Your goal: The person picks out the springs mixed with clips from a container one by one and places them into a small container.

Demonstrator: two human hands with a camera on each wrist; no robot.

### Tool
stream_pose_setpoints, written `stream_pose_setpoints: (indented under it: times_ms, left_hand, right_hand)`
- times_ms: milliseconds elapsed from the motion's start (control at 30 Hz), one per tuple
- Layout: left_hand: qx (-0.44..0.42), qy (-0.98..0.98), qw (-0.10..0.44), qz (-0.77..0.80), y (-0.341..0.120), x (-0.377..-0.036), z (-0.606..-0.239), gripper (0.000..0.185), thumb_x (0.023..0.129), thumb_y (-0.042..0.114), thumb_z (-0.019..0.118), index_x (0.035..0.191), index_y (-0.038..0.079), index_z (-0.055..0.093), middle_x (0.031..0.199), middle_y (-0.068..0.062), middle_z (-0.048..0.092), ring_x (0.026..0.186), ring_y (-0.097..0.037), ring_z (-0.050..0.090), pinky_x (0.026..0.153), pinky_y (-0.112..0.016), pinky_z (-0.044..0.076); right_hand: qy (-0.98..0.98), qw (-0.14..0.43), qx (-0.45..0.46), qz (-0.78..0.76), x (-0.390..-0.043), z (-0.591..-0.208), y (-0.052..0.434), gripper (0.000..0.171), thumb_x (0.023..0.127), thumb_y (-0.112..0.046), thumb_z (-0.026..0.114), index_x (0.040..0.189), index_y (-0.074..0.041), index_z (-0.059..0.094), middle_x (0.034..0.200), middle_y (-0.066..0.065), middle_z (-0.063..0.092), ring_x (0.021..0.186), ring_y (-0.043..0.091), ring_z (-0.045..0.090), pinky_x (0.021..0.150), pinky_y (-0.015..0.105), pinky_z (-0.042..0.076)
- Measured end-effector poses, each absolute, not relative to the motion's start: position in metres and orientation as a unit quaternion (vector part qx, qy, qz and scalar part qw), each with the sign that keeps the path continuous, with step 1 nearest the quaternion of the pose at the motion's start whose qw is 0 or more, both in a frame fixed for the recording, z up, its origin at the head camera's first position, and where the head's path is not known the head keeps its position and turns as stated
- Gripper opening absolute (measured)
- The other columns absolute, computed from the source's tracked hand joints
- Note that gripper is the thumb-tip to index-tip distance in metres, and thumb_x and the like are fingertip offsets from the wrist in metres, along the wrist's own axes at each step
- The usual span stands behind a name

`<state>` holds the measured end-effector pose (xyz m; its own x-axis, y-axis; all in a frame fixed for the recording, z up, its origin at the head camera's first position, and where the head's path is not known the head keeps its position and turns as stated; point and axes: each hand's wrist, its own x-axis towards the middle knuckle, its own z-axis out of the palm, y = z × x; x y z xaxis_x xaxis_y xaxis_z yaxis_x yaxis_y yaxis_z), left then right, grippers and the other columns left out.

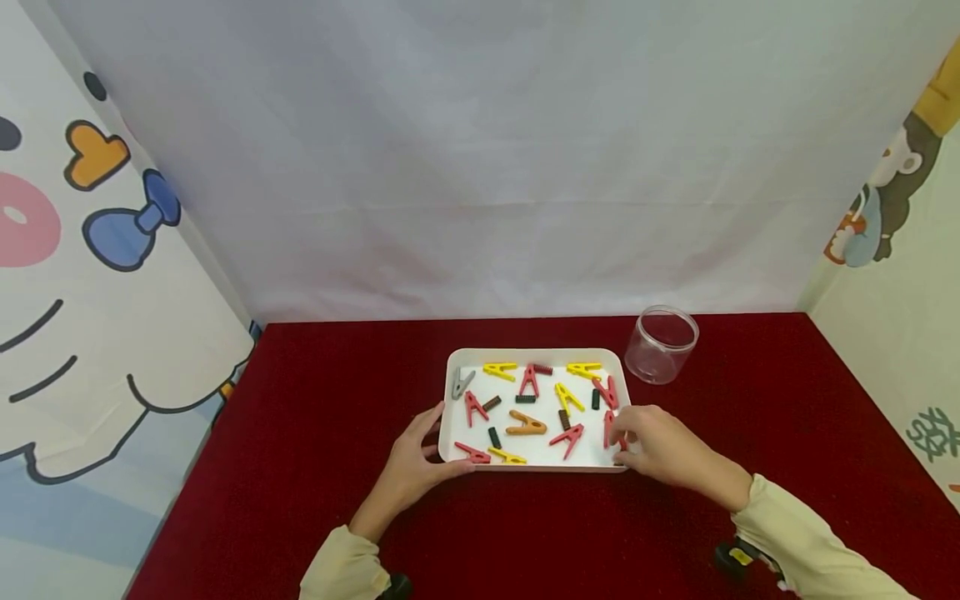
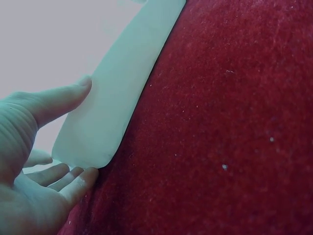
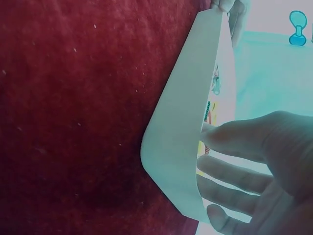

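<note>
Head view: a white tray (image 1: 447,421) of red, yellow, orange and grey clips sits mid-tabletop (image 1: 315,417) on red cloth, with a clear jar (image 1: 661,344) just beyond its far right corner. Left hand (image 1: 408,467), fingers spread, rests against the tray's near left corner. Right hand (image 1: 660,446) reaches over the near right corner at a red clip (image 1: 609,427) (fingers hide the contact, so I cannot tell whether it pinches). Both wrist views show mostly tray wall.

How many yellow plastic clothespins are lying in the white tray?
4: back row left of centre, back row right, middle right, front edge. The right hand may hide more.
</note>
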<state>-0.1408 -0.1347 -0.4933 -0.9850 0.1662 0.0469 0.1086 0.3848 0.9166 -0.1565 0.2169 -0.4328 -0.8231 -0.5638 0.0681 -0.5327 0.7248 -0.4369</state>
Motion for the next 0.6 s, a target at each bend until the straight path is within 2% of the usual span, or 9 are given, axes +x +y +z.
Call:
stream_pose_setpoints:
  times_ms: [233, 467, 600]
  left_hand:
    - [0.086, 0.828, 0.025, 0.553, -0.134, -0.141, -0.494, 0.096, 0.068, 0.021, 0.087, 0.146, 0.004, 0.034, 0.14, -0.015, 0.042, 0.118, -0.028, 0.048, 0.087, -0.038, 0.05]
    - [0.08, 0.828, 0.021, 0.554, -0.135, -0.139, -0.491, 0.096, 0.067, 0.018, 0.087, 0.146, 0.005, 0.034, 0.14, -0.014, 0.042, 0.118, -0.027, 0.048, 0.087, -0.038, 0.051]
    - [0.08, 0.827, 0.023, 0.557, -0.132, -0.134, -0.478, 0.093, 0.069, 0.012, 0.086, 0.145, 0.0, 0.034, 0.14, -0.019, 0.041, 0.118, -0.032, 0.048, 0.088, -0.043, 0.05]
  right_hand:
    - [0.926, 0.066, -0.309, -0.209, -0.165, -0.437, 0.214, 0.019, 0.07, -0.005, 0.08, 0.072, -0.016, 0.065, 0.061, -0.013, 0.05, 0.057, 0.001, 0.043, 0.052, 0.021, 0.039]
    - [0.924, 0.072, -0.338, -0.164, -0.17, -0.431, 0.207, 0.026, 0.063, -0.002, 0.08, 0.067, -0.016, 0.059, 0.061, -0.008, 0.051, 0.057, 0.005, 0.042, 0.051, 0.023, 0.037]
    - [0.924, 0.078, -0.344, -0.149, -0.171, -0.427, 0.203, 0.027, 0.058, 0.003, 0.078, 0.065, -0.014, 0.058, 0.061, -0.007, 0.051, 0.056, 0.008, 0.04, 0.051, 0.024, 0.035]
